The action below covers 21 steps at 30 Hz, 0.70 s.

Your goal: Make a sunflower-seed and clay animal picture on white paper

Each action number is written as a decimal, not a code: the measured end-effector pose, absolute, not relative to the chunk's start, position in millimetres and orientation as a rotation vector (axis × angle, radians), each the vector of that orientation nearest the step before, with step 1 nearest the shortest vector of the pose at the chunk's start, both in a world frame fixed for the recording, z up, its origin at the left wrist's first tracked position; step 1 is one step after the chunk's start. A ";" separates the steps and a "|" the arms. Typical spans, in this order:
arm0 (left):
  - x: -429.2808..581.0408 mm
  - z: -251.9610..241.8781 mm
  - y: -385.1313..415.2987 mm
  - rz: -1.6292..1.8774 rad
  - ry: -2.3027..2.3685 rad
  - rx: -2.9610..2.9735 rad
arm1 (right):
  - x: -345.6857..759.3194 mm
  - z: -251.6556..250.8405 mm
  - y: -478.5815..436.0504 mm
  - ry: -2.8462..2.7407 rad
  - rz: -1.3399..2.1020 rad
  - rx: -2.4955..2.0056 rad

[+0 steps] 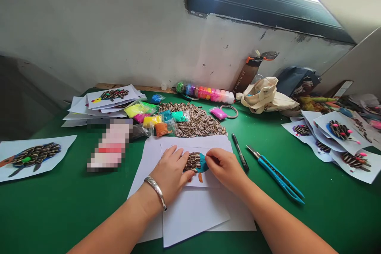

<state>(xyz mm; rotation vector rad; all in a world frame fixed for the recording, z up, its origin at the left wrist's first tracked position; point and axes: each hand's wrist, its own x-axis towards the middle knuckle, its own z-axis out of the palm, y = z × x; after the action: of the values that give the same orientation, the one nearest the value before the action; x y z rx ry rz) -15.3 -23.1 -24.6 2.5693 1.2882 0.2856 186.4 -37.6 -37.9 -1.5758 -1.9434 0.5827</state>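
Note:
Several white sheets (190,214) lie stacked before me on the green table. On the top one is a small animal-like picture (195,162), with rows of striped sunflower seeds pressed over blue clay (203,162) and an orange leg-like piece (200,177) below. My left hand (171,170), with a silver bangle at the wrist, rests flat over the picture's left part, fingers stretched out, and hides some of it. At the right end of the blue clay, my right hand (224,166) has its thumb and forefinger pinched together. Whatever is between those fingertips is hidden.
Behind the sheets lie a sunflower seed pile (199,123) and bagged clay (153,120). A black pen (239,152) and blue tweezers (278,176) lie to the right. Seed pictures (110,94) are stacked at back left, others (339,131) at right. A bottle (248,74) leans against the wall.

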 end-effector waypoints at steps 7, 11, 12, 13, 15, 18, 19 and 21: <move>-16.1 -25.9 -22.4 0.340 1.272 2.579 | 190.9 -41.0 -33.0 -2.047 0.536 -1.569; -16.1 -25.7 -23.0 0.328 1.288 2.583 | 188.5 -40.8 -35.1 -2.092 0.504 -1.553; -16.2 -25.6 -23.1 0.318 1.289 2.584 | 189.0 -40.7 -35.0 -2.091 0.506 -1.544; -16.2 -25.5 -23.1 0.313 1.288 2.585 | 190.3 -40.6 -34.2 -2.087 0.505 -1.536; -16.3 -25.4 -23.0 0.324 1.283 2.586 | 195.2 -39.8 -30.1 -2.076 0.476 -1.540; -16.1 -24.6 -23.0 0.354 1.284 2.570 | 206.6 -37.3 -16.8 -2.048 0.350 -1.639; -16.1 -24.0 -23.0 0.355 1.284 2.563 | 210.4 -36.4 -10.8 -2.040 0.317 -1.688; -15.9 -22.2 -23.3 0.340 1.279 2.555 | 216.3 -35.4 2.1 -2.042 0.258 -1.763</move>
<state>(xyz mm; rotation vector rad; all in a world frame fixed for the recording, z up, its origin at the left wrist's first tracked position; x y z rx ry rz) -15.9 -23.3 -22.2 2.5553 1.2787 0.3400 216.3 2.1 -35.4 -1.7626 -2.0417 0.2577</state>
